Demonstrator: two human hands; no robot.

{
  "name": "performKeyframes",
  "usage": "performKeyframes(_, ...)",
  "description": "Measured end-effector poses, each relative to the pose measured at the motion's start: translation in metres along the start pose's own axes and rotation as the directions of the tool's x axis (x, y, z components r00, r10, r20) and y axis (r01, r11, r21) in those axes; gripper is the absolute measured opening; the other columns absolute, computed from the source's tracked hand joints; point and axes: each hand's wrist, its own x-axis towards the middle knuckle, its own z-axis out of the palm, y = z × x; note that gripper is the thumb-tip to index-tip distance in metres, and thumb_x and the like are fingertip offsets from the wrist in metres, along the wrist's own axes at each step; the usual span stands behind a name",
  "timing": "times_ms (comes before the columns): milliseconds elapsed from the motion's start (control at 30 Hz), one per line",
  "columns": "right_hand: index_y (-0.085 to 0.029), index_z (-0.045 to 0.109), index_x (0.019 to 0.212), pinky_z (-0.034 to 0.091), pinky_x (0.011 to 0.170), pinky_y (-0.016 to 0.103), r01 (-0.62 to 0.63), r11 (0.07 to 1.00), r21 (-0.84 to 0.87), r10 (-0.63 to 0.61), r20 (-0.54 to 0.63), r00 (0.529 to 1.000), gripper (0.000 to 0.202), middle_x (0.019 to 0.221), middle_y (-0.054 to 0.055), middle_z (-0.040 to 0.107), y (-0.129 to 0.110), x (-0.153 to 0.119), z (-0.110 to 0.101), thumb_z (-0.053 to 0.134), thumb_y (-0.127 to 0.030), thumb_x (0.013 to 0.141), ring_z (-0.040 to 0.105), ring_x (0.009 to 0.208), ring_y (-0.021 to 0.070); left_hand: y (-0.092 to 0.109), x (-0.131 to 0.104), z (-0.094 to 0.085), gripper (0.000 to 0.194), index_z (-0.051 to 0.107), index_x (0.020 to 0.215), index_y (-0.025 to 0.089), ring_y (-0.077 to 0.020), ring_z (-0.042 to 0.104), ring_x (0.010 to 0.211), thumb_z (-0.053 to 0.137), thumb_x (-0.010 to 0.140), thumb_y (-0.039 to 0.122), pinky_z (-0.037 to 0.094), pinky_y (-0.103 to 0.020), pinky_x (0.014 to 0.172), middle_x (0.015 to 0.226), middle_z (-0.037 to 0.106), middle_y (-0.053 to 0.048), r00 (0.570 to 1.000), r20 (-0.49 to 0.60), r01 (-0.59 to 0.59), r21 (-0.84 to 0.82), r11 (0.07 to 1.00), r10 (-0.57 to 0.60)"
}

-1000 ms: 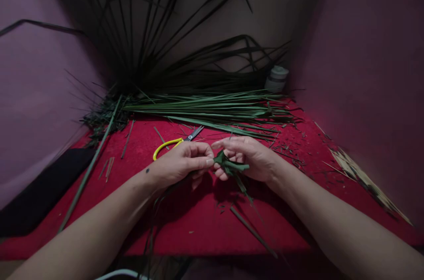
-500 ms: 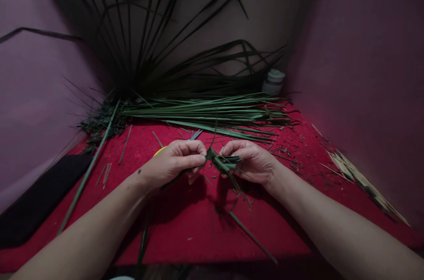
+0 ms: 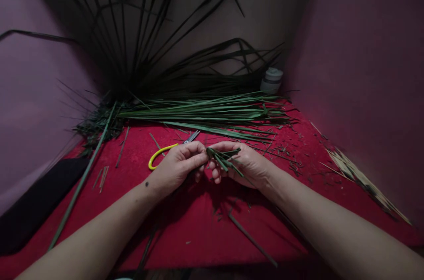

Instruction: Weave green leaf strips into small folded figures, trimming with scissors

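Observation:
Folded green palm leaf strips (image 3: 225, 158) form a small bundle between my two hands, above the red cloth. My left hand (image 3: 187, 161) pinches the bundle's left end between thumb and fingers. My right hand (image 3: 240, 163) curls round the other side, its fingertips close to the left ones, and loose strip ends lie across its palm. Scissors with a yellow handle (image 3: 153, 160) rest on the cloth just behind my left hand, which covers part of them.
A pile of long green leaves (image 3: 198, 112) spans the back of the red-covered table (image 3: 198, 244). A white container (image 3: 271, 80) stands behind it. Pale sticks (image 3: 361, 178) lie at right, a dark flat object (image 3: 39, 200) at left. One long stem (image 3: 82, 178) crosses the left side.
My hands have come closer together, and the bundle has turned so its loose ends rest against the right palm. More of the scissors' yellow handle shows.

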Motion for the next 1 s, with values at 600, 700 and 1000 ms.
performKeyframes(600,-0.017,0.063,0.066,0.041,0.059,0.023,0.246,0.794,-0.556,-0.464,-0.292,0.836,0.007,0.062,-0.003,0.057,0.004,0.0,0.017,0.067,-0.022,0.069,0.05,0.058,0.0101,-0.003,-0.003,0.022,0.019,0.052,0.082,0.017,-0.0109,0.053,0.056,0.063,0.075,0.029,0.045,-0.023,0.053,0.067,0.055,0.002,0.984,-0.147,-0.085,0.09,0.992,0.097)
performKeyframes(700,-0.016,0.06,0.063,0.037,0.052,0.021,0.22,0.761,-0.61,-0.452,-0.256,0.855,0.008,0.053,-0.005,0.048,0.004,-0.001,0.019,0.063,-0.016,0.071,0.041,0.05,0.007,0.002,-0.005,0.02,0.023,0.052,0.09,0.017,-0.0104,0.052,0.062,0.064,0.074,0.03,0.044,-0.022,0.056,0.074,0.055,0.002,0.968,-0.216,-0.101,0.143,0.985,0.13)
performKeyframes(1000,-0.015,0.055,0.069,0.034,0.037,0.018,0.108,0.778,-0.62,-0.324,-0.248,0.913,0.006,0.048,-0.007,0.047,0.011,-0.004,0.017,0.059,-0.02,0.071,0.041,0.037,0.0051,0.008,-0.006,0.018,0.005,0.057,0.075,0.015,-0.0062,0.046,0.062,0.059,0.078,0.019,0.037,-0.017,0.057,0.069,0.053,0.003,0.964,-0.216,-0.115,0.183,0.976,0.154)
